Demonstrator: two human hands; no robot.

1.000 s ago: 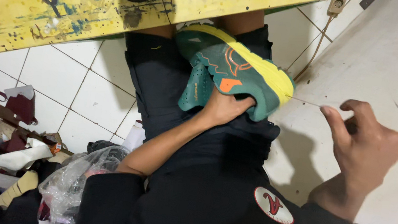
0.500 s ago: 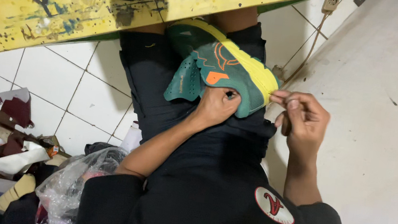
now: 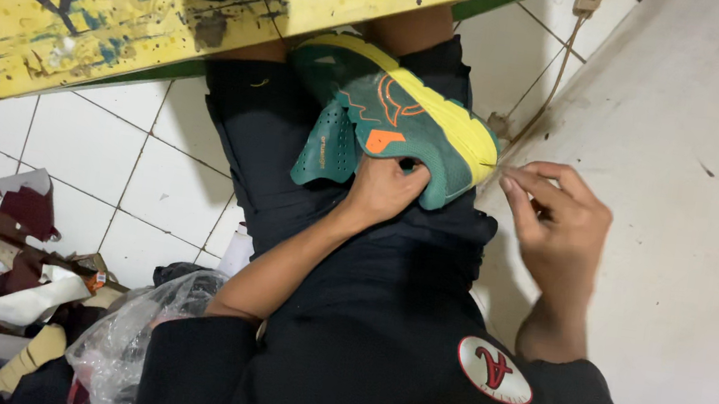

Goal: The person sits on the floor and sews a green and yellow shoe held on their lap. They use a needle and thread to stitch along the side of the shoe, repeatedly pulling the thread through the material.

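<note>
left hand (image 3: 382, 188) gripping green-yellow sneaker (image 3: 396, 124) on lap | right hand (image 3: 558, 222) fingers pinched together at sole edge, thread unclear

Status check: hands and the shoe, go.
Left hand gripping green shoe on lap. Right hand pinching at yellow sole edge, fingertips together. Yellow table close above; nothing blocking.

Black short-sleeved shirt, round red-and-white chest badge, black shorts

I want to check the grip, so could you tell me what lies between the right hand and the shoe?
In the head view, almost nothing: the right hand pinches at the yellow sole edge of the shoe. Whether it holds a thread or needle is unclear.
</note>
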